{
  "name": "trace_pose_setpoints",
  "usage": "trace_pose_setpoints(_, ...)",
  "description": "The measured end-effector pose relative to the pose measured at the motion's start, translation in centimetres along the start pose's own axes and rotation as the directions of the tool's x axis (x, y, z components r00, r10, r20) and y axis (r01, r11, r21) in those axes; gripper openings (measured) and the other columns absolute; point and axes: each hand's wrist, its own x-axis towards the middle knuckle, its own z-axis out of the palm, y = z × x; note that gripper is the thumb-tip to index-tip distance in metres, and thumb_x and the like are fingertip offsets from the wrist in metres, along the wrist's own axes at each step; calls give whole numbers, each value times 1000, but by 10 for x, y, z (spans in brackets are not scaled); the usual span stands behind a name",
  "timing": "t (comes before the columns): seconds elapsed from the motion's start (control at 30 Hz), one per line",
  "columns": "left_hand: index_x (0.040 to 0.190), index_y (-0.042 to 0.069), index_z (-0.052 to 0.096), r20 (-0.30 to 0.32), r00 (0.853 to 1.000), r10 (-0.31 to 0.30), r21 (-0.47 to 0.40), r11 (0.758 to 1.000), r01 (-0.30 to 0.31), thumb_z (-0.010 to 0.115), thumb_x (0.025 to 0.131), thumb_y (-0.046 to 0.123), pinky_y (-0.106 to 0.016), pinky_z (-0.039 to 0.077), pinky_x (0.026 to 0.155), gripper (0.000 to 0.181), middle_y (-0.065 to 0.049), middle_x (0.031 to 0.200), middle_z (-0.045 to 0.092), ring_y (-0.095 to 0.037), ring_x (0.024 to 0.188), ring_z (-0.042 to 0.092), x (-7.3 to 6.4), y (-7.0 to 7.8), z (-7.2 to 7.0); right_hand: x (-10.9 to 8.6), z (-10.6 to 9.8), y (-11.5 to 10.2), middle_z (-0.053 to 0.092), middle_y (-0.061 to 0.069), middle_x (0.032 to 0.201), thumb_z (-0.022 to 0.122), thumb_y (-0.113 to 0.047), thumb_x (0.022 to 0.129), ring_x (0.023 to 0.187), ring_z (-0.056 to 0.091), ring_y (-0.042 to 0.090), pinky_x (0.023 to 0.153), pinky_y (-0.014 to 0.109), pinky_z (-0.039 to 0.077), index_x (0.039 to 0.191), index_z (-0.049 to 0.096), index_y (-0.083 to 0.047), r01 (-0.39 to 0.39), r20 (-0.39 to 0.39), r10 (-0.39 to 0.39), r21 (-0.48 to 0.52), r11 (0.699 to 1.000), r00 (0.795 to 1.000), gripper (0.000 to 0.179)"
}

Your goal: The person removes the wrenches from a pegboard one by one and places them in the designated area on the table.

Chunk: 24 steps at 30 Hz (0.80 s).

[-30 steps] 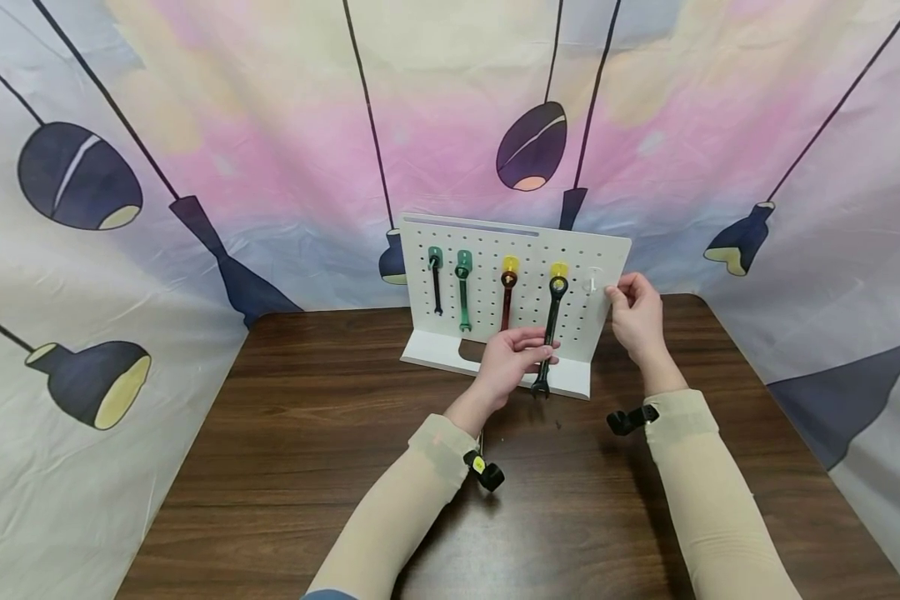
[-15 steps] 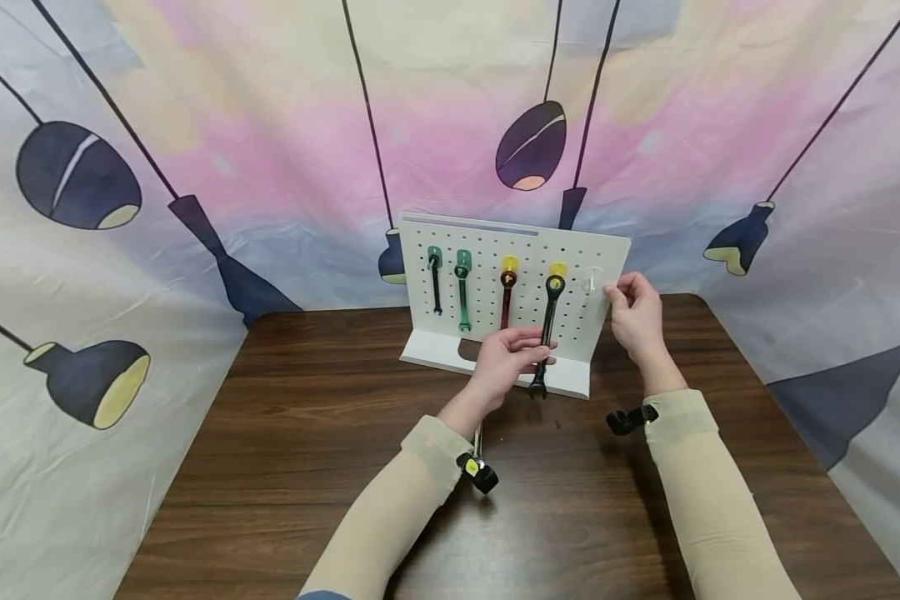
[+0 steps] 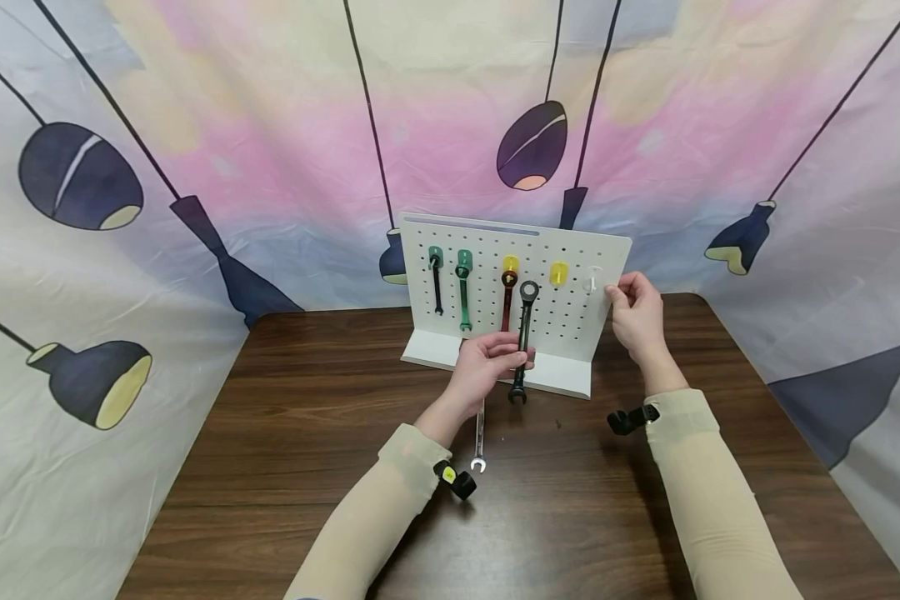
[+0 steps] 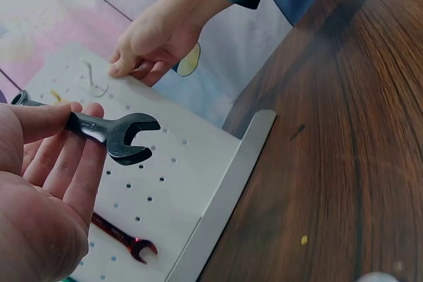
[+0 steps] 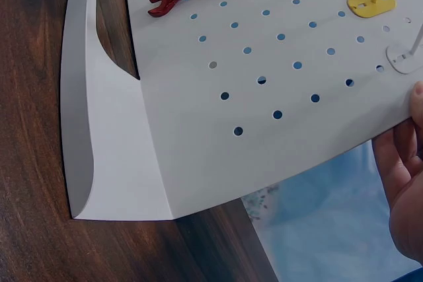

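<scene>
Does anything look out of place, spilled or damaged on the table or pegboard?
The silver wrench looks left out: it lies on the tabletop, while the red wrench hangs on the pegboard. A yellow speck and a dark mark also show there, too small to identify. Nothing looks spilled or damaged.

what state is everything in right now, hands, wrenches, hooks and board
Left hand: holding the black wrench
Right hand: gripping the white board by its edge
Black wrench: off the hooks
Red wrench: hanging on a yellow hook
Green wrench: hanging
Small dark wrench: hanging
Silver wrench: on the table, partly hidden
Other yellow hook: bare
Clear hook: bare
White board: standing
</scene>
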Motion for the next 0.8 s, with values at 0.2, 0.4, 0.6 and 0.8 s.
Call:
trace_pose_setpoints(0.2, 128, -8, 68, -27, 1000, -5, 24, 1000, 5, 72, 99, -4, -34, 63, 84, 30, -27, 118, 75, -18, 88, 80, -8, -2, -17, 0, -1, 2, 56, -1, 90, 63, -9, 109, 78, 51, 11, 65, 20, 42, 102, 56, 3, -1, 2, 1, -14, 1000, 1000, 16)
trace_pose_setpoints(0.4, 131, -13, 62, -22, 999, -24, 44, 999, 25, 71, 100, -2, -33, 63, 83, 34, -25, 119, 76, -26, 94, 80, -17, -4, -32, 0, 0, 2, 56, 0, 91, 63, -10, 109, 78, 50, 11, 65, 20, 42, 104, 56, 6, -1, 5, 1, -16, 1000, 1000, 17)
trace_pose_setpoints(0.6, 129, -11, 64, -43, 998, -48, 47, 998, 50, 69, 101, -5, -45, 63, 91, 30, -40, 128, 65, -45, 105, 75, -26, -9, -48, 0, 1, 2, 57, 1, 92, 62, -10, 109, 79, 50, 11, 65, 20, 42, 104, 56, 5, -10, 9, 10, -16, 1000, 1000, 17)
trace_pose_setpoints(0.8, 128, -11, 65, -89, 992, -89, 63, 994, 95, 72, 98, -6, -42, 65, 87, 31, -34, 118, 70, -36, 99, 79, -33, -14, -62, 0, 0, 1, 56, -1, 90, 63, -9, 109, 77, 50, 11, 65, 20, 41, 102, 56, 4, 0, 0, 0, -23, 1000, 1000, 16)
